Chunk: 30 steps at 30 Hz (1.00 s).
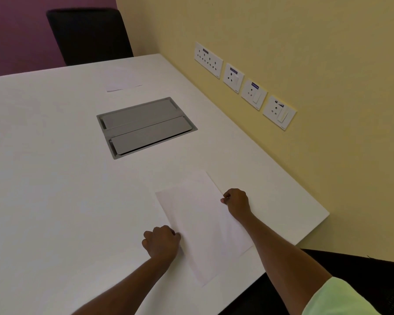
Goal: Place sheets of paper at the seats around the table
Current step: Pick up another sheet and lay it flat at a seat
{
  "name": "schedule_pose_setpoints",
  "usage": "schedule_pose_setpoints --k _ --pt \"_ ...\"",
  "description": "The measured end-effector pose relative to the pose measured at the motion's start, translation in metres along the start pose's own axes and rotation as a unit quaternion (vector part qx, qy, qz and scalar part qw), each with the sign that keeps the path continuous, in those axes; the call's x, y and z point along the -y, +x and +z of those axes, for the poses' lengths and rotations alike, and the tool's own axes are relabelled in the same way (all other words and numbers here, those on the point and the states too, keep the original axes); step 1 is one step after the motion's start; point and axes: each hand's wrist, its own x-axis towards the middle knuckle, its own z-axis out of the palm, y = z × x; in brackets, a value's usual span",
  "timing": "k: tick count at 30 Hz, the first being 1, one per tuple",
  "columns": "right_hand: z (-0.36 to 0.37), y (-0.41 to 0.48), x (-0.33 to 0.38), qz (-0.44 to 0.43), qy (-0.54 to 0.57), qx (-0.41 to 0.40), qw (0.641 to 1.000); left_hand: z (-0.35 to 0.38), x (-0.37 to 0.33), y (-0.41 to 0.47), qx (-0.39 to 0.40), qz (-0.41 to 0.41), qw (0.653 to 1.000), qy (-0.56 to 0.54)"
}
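Observation:
A white sheet of paper (203, 223) lies on the white table (43, 178) near its front right corner, in front of a black chair (362, 276). My left hand (162, 242) pinches the sheet's left edge. My right hand (237, 201) pinches its right edge. The sheet looks flat or just above the tabletop; which one I cannot tell. A second white sheet (123, 81) rests flat at the far side of the table, in front of another black chair (89, 35).
A grey cable hatch (146, 127) with two flaps is set into the table's middle. A yellow wall (305, 53) with a row of wall sockets (243, 85) runs along the table's right edge. A purple wall stands behind the far chair.

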Motion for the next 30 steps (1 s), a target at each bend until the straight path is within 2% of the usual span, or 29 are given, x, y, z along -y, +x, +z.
schedule_pose_setpoints --k 10,16,30 --pt "0.002 -0.001 -0.006 0.036 -0.006 -0.016 0.999 0.0 -0.006 -0.004 0.014 0.004 1.0 0.011" --pt "-0.003 -0.009 0.0 0.051 -0.033 -0.012 0.998 -0.004 -0.006 -0.009 -0.007 0.003 0.999 0.036" --pt "-0.006 -0.034 -0.002 -0.014 -0.139 0.042 0.989 0.004 -0.012 -0.023 -0.01 0.007 0.998 0.062"
